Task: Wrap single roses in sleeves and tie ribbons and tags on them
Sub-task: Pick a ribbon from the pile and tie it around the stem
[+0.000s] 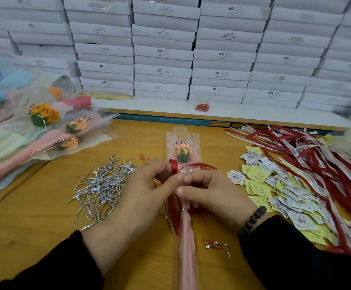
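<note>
A single orange rose [183, 153] lies in a clear "LOVE YOU" sleeve [193, 141] with a pink lower part [188, 243], pointing away from me at the table's middle. A red ribbon [173, 166] loops around the sleeve's neck, its tails hanging toward me. My left hand [147, 185] pinches the ribbon loop on the left. My right hand [210, 191] pinches the ribbon at the neck, where a small tag [186, 171] shows between the fingertips.
Silver twist ties [101, 185] lie in a heap at left. Paper tags [275, 185] and red and white ribbons [308, 155] cover the right side. Sleeved roses [45, 126] are stacked at far left. White boxes [164, 51] wall the back. Red paper clips [202, 106] sit in a bag.
</note>
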A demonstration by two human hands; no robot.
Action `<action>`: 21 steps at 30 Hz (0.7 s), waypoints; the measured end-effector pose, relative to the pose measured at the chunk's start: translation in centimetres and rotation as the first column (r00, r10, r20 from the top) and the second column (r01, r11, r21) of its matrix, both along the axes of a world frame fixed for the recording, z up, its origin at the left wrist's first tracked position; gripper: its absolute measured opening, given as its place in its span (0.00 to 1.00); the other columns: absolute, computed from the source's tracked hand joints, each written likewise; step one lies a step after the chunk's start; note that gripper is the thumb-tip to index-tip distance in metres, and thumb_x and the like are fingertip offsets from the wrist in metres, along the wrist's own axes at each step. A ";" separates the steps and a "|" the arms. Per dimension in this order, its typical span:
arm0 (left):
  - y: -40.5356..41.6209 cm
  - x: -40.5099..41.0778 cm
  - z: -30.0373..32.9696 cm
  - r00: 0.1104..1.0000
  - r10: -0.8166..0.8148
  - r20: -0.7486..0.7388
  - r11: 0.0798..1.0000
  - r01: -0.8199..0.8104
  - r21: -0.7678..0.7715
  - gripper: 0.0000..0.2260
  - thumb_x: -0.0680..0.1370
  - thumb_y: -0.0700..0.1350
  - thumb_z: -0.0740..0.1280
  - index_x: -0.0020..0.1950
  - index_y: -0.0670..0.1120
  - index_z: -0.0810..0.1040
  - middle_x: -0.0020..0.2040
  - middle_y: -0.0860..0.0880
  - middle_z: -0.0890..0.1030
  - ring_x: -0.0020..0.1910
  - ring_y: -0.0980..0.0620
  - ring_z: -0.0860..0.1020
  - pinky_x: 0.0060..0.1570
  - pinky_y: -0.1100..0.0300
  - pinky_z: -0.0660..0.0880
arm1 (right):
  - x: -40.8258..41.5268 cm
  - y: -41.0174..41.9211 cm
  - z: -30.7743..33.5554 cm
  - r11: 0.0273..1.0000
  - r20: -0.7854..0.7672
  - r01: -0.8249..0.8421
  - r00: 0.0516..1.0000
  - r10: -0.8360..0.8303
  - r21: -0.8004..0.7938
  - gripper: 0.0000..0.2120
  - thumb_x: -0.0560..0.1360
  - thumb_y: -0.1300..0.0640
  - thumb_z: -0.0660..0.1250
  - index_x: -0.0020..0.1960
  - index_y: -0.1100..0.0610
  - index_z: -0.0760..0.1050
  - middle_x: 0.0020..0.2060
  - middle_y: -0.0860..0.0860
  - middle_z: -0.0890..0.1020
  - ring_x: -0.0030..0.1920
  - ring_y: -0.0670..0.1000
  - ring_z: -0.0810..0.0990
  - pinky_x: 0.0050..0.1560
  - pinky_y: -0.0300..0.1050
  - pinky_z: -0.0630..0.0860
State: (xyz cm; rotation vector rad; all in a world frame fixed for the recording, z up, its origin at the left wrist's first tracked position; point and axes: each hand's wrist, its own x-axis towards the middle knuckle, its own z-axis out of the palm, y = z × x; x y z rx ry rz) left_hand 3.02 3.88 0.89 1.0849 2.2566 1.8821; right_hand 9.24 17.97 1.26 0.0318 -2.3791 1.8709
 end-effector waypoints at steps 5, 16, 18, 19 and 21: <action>-0.2 0.0 0.3 0.986 -0.116 0.119 0.993 0.115 0.019 0.06 0.69 0.47 0.69 0.42 0.48 0.83 0.41 0.46 0.83 0.41 0.54 0.80 0.44 0.60 0.76 | 0.0 0.0 -0.2 0.998 -0.054 0.060 0.997 -0.061 -0.022 0.03 0.71 0.67 0.69 0.39 0.64 0.78 0.26 0.54 0.77 0.27 0.46 0.75 0.32 0.34 0.73; -0.5 -0.7 -0.3 0.995 -0.097 0.023 0.968 0.100 -0.229 0.04 0.71 0.43 0.73 0.43 0.50 0.81 0.39 0.42 0.79 0.41 0.43 0.76 0.46 0.48 0.73 | -0.1 -0.7 -0.2 0.982 -0.044 0.136 0.989 -0.143 -0.132 0.05 0.74 0.69 0.65 0.40 0.63 0.75 0.28 0.56 0.78 0.26 0.48 0.77 0.29 0.35 0.74; -0.5 -0.8 -0.4 0.997 -0.074 0.007 0.968 0.073 -0.238 0.03 0.71 0.43 0.72 0.42 0.51 0.81 0.37 0.45 0.79 0.41 0.46 0.77 0.44 0.51 0.74 | 0.0 -0.9 -0.2 0.984 -0.050 0.146 0.987 -0.152 -0.099 0.04 0.74 0.68 0.65 0.41 0.62 0.74 0.27 0.54 0.79 0.25 0.47 0.78 0.28 0.33 0.72; -0.5 -0.8 -0.5 0.998 -0.065 -0.006 0.967 0.062 -0.245 0.03 0.72 0.43 0.71 0.41 0.51 0.81 0.37 0.46 0.80 0.40 0.47 0.78 0.44 0.51 0.74 | 0.0 -0.9 -0.2 0.986 -0.056 0.151 0.986 -0.156 -0.074 0.04 0.74 0.67 0.65 0.42 0.61 0.73 0.28 0.54 0.79 0.26 0.47 0.78 0.28 0.34 0.72; -0.4 -1.0 -0.5 0.999 -0.034 -0.036 0.968 0.024 -0.250 0.03 0.74 0.42 0.70 0.40 0.48 0.81 0.36 0.47 0.81 0.39 0.49 0.78 0.43 0.52 0.74 | 0.1 -0.7 -0.1 0.989 -0.065 0.147 0.987 -0.148 -0.019 0.07 0.74 0.67 0.65 0.45 0.58 0.70 0.31 0.52 0.78 0.28 0.50 0.78 0.31 0.40 0.75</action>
